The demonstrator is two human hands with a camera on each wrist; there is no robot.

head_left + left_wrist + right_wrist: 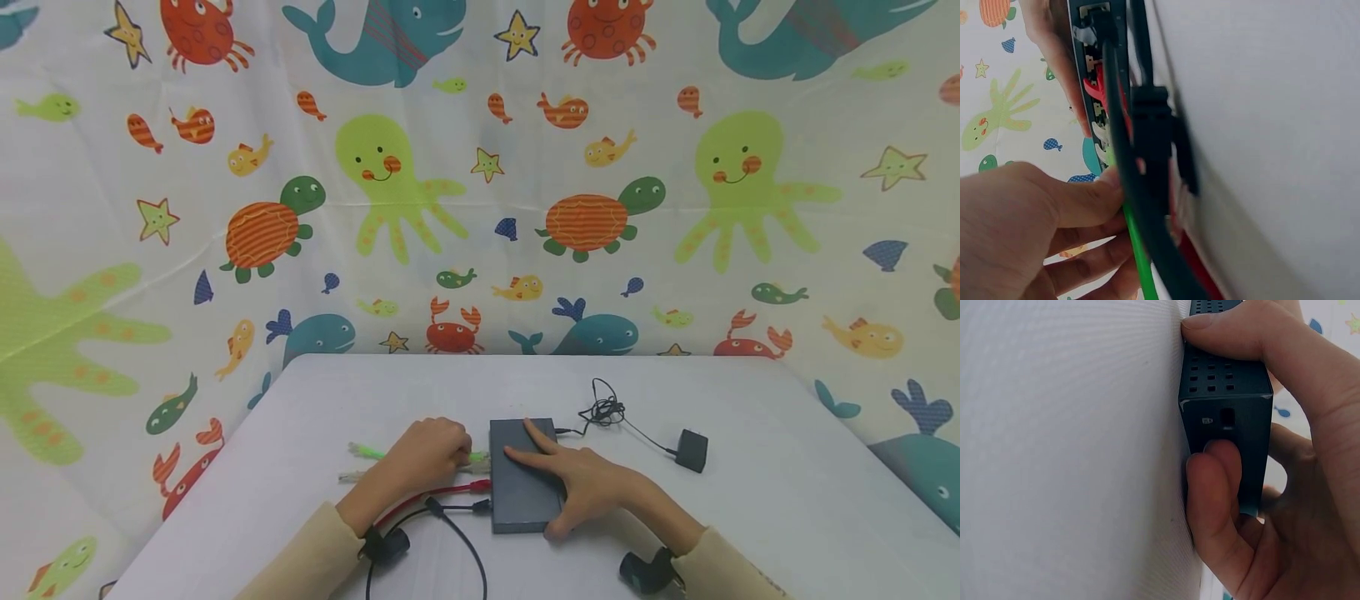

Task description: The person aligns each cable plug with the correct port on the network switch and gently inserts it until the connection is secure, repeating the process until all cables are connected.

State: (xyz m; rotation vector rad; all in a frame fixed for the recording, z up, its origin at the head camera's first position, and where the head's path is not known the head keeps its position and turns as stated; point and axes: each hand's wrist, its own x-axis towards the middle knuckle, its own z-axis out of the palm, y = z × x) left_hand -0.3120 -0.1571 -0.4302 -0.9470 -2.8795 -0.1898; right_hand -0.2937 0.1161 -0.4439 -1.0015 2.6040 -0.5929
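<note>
A dark box-shaped network switch [513, 500] lies on the table, its row of ports facing left. My right hand [596, 479] grips it: two fingers stretch over the top, the thumb presses the near vented side [1211, 378], and other fingers curl against the right end. My left hand [1029, 212] pinches a green network cable [1138, 250] between thumb and fingers, close to the ports. A red cable [450, 488] and a black cable [465, 542] reach the switch nearer to me. One grey-white cable [474, 468] runs beside the green one, partly behind my left hand.
A thin black power cord [606, 408] lies bundled behind the switch and leads to a black adapter [692, 450] at the right. The white table [765, 467] ends at a patterned cloth [480, 183] with sea animals. A black connector [1151, 125] hangs near my left hand.
</note>
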